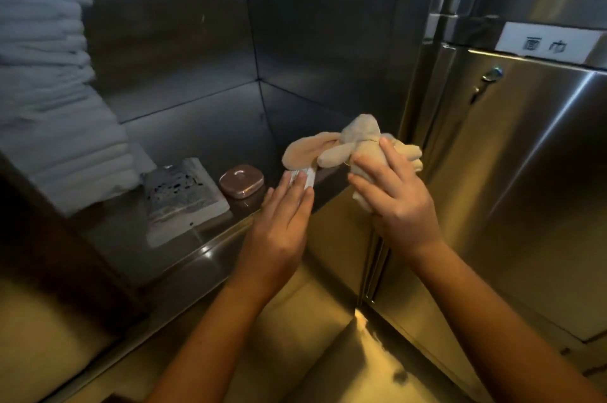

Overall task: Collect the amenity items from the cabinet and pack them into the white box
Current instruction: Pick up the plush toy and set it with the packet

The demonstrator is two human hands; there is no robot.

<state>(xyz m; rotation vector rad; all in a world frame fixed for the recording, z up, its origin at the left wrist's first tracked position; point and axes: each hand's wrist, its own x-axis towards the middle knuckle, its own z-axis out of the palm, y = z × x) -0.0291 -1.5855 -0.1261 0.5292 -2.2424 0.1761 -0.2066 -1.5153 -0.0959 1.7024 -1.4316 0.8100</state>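
Note:
A beige soft bunny toy (354,143) with long floppy ears is held just above the front right of the steel cabinet shelf (197,140). My right hand (394,195) grips its body from the near side. My left hand (285,209) has straight fingers and touches a small white tag or packet (308,177) hanging under the toy's ears. On the shelf lie a brown rounded soap case (241,185) and a flat grey-white patterned packet (184,199). The white box is not in view.
A stack of folded white towels (56,113) fills the left of the shelf. A shut steel cabinet door (525,189) with a latch and a paper label stands to the right. The shelf's front lip (210,258) runs below my left hand.

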